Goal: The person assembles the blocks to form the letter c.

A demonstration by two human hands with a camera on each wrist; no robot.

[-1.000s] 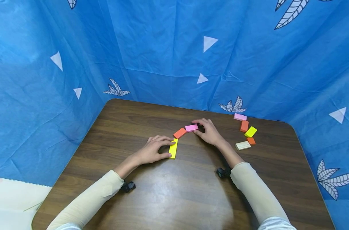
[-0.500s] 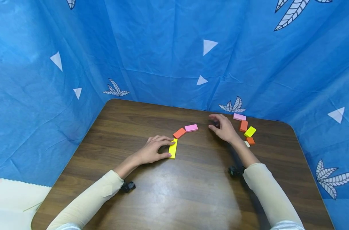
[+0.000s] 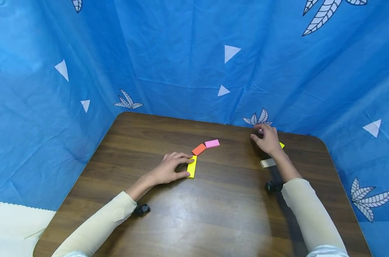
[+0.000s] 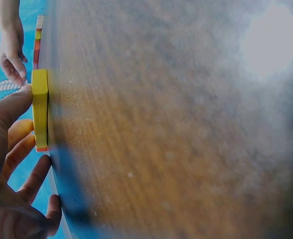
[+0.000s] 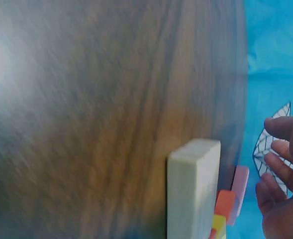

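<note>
With thumb and fingertips at its two ends, my left hand (image 3: pixel 168 169) holds a flat yellow block (image 3: pixel 192 168) on the table. At the block's far end lies an orange block (image 3: pixel 199 149), followed by a pink block (image 3: pixel 212 144), the three forming a curved row. My right hand (image 3: pixel 269 141) hovers over the loose blocks at the back right, fingers spread and bent, nothing between them. It hides most of these in the head view. In the right wrist view, a second pink block (image 5: pixel 239 191), an orange block (image 5: pixel 225 201) and a yellow block (image 5: pixel 219 223) show near that hand.
A pale wooden block (image 3: pixel 267 163) lies on the near side of the right-hand group, below my right wrist. The brown wooden table (image 3: pixel 181 214) ends at a blue patterned cloth (image 3: pixel 181 53), which hangs along its back and sides.
My right hand has left the pink block of the curved row and moved right to the loose blocks at the back. The left hand stays at the yellow block.
</note>
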